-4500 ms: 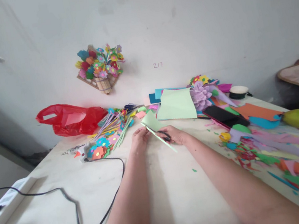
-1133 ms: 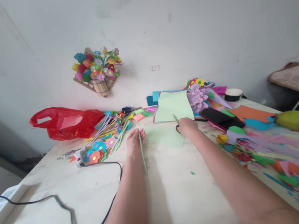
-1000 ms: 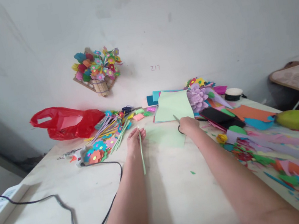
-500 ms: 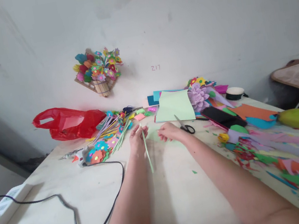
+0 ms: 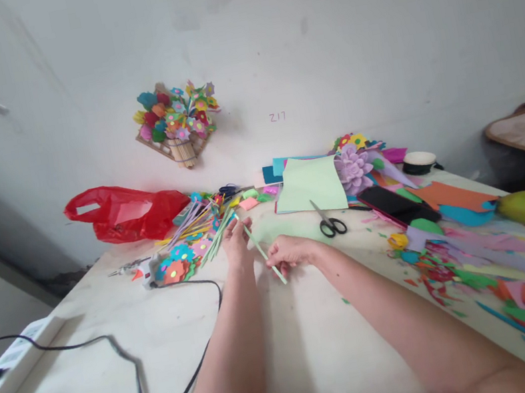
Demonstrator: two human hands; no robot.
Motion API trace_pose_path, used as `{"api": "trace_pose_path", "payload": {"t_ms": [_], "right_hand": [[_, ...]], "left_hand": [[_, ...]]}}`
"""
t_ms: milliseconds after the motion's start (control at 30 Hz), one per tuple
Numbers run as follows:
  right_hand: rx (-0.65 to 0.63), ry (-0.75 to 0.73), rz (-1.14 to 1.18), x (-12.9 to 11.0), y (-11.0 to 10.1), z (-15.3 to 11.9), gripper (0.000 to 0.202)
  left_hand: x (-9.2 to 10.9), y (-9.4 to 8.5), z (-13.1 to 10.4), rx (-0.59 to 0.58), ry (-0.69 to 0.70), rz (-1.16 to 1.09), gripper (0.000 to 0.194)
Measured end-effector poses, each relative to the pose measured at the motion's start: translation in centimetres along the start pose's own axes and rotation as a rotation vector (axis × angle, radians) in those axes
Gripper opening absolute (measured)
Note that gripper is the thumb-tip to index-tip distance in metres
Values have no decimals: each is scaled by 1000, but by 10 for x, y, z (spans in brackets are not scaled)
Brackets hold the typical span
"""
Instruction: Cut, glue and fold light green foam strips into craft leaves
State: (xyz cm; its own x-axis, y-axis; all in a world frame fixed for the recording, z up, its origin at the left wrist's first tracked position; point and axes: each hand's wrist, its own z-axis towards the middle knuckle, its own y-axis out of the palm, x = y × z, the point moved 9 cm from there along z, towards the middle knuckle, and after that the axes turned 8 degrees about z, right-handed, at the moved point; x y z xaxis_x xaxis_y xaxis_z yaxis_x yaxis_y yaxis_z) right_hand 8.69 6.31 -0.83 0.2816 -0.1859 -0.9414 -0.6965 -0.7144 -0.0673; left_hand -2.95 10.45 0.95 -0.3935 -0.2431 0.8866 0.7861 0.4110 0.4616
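A thin light green stick [image 5: 258, 247] slants between my two hands above the table. My left hand [image 5: 237, 238] pinches its upper end. Lower down, the fingers of my right hand [image 5: 287, 253] are closed round the stick, and its tip sticks out below them. Black-handled scissors [image 5: 329, 222] lie open to the right of my right hand, in front of a light green sheet [image 5: 310, 185]. Beside my left hand rest more pale green sticks [image 5: 217, 240] and several paper flowers [image 5: 180, 262].
On the left are a glue gun [image 5: 150, 272], its black cable [image 5: 139, 381], a power strip [image 5: 22, 364] and a red bag [image 5: 128, 213]. A phone [image 5: 399, 205] and colourful scraps [image 5: 517, 287] cover the right side. A flower basket [image 5: 179, 126] hangs on the wall.
My right hand has moved down and towards the stick and closed on its lower part. The stick, upright before, now slants down to the right. The camera view has shifted slightly.
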Motion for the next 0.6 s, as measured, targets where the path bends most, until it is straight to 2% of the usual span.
{"api": "trace_pose_path", "payload": {"t_ms": [67, 133, 267, 367, 433, 600], "right_hand": [[-15, 1, 4, 2, -2, 0, 14], [67, -40, 16, -1, -11, 0, 17], [315, -195, 64, -17, -32, -5, 21], [423, -265, 114, -24, -41, -9, 23], [427, -269, 132, -24, -43, -9, 21], [258, -137, 112, -10, -30, 0, 15]], "left_hand": [[2, -5, 1, 30, 0, -17, 24], [0, 0, -1, -12, -15, -8, 23], [-20, 33, -18, -267, -145, 168, 26], [-31, 51, -32, -422, -193, 260, 28], [-30, 51, -32, -413, -179, 259, 29], [-20, 26, -16, -196, -161, 233, 27]]}}
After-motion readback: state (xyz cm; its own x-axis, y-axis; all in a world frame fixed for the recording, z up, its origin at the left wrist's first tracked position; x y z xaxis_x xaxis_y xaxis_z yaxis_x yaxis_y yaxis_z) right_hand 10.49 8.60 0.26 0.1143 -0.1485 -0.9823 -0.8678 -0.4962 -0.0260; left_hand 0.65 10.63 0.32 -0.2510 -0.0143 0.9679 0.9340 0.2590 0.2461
